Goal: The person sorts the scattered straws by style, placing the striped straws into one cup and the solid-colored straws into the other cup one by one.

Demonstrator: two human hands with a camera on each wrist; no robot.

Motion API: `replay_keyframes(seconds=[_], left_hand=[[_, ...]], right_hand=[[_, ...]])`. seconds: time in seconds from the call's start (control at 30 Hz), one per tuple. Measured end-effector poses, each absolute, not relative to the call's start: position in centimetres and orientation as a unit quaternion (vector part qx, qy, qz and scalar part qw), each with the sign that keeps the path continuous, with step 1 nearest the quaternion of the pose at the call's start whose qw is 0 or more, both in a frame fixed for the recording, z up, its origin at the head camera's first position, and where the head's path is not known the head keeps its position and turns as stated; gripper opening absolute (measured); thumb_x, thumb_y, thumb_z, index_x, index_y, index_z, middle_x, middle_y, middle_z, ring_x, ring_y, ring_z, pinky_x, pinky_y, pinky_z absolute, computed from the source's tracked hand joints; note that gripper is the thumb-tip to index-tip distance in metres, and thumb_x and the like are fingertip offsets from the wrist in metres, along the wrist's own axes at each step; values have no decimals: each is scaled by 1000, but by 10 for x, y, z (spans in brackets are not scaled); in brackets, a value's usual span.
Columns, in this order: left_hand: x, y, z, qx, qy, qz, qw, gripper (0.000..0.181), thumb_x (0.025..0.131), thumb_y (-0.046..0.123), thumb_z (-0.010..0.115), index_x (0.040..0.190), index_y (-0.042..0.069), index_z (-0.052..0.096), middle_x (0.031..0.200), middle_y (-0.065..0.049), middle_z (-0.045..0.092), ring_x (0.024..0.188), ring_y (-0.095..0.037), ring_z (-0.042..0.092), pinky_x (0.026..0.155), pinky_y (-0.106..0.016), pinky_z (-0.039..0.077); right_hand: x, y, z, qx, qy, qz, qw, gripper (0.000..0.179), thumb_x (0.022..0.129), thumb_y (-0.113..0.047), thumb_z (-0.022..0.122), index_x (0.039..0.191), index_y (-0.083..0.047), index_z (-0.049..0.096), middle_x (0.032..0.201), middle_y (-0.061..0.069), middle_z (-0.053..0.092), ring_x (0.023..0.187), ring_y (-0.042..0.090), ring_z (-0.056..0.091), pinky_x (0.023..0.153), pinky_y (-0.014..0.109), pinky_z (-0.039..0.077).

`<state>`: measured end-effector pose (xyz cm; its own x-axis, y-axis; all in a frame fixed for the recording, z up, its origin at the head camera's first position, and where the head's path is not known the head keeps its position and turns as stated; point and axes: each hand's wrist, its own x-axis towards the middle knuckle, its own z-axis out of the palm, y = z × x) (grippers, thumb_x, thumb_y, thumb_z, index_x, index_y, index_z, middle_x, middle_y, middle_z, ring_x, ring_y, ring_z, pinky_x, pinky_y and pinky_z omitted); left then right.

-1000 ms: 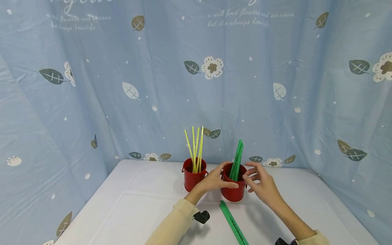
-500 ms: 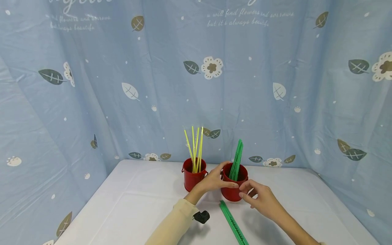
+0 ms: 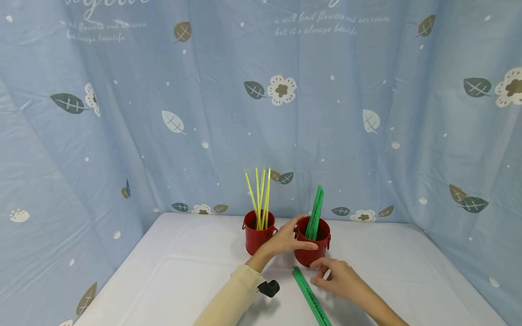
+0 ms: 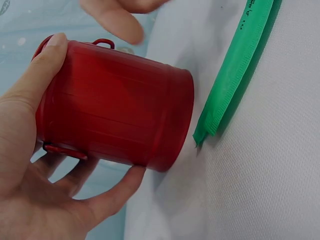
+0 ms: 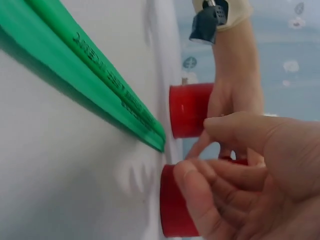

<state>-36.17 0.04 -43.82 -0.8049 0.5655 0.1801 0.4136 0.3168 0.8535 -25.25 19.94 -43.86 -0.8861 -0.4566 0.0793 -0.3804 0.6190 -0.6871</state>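
Note:
My left hand [image 3: 279, 243] grips a small red metal bucket [image 3: 305, 257], thumb and fingers spread around its side and rim. Long slim green wrapped packets [image 3: 315, 213] stand leaning inside that bucket. On the cloth in front of it lie more green packets [image 3: 311, 296], with dark printing; the right wrist view shows what look like two side by side [image 5: 95, 65]. Just to their right, my right hand [image 3: 342, 278] hovers low over the table with loosely bent fingers and holds nothing. Its fingertips [image 5: 192, 187] are apart from the green packets.
A second red bucket [image 3: 254, 240] stands left of the held one, with several thin yellow sticks [image 3: 261, 194] upright in it. White cloth covers the table [image 3: 183, 271]. A blue patterned curtain [image 3: 228, 113] hangs behind and at both sides.
My right hand has moved from the bucket's right rim down and toward me, to beside the green packets on the table. My left hand and both buckets stay in place.

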Motion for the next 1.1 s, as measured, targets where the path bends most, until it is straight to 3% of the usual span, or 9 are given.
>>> replay_keyframes(seconds=[0.23,0.47,0.67,1.1], left_hand=[[-362,1,-439,303,806,503,77,88,81,42,79,152,23,31,140,10,53,130,-13,48,102,-33,49],[-363,3,-441,303,803,507,77,88,80,42,79,152,24,31,139,11,53,131,-13,48,101,-33,48],[-362,2,-440,303,803,507,79,86,81,42,79,151,25,32,140,9,53,131,-14,48,101,-32,49],[-363,2,-441,302,806,504,75,86,80,42,79,151,27,33,139,11,53,131,-14,48,102,-34,48]], right_hand=[[-246,188,-444,-180,916,-345,98,48,83,-27,77,118,3,64,72,-3,56,51,11,51,46,23,43],[-242,180,-451,-154,936,-299,106,36,80,-25,79,106,-3,70,65,-2,53,56,12,45,49,22,34],[-242,174,-453,-129,944,-285,102,35,79,-24,81,107,-6,70,65,-1,53,58,14,47,50,23,37],[-240,173,-453,-116,928,-332,123,38,80,-15,79,114,-3,66,67,1,56,45,12,54,46,23,47]])
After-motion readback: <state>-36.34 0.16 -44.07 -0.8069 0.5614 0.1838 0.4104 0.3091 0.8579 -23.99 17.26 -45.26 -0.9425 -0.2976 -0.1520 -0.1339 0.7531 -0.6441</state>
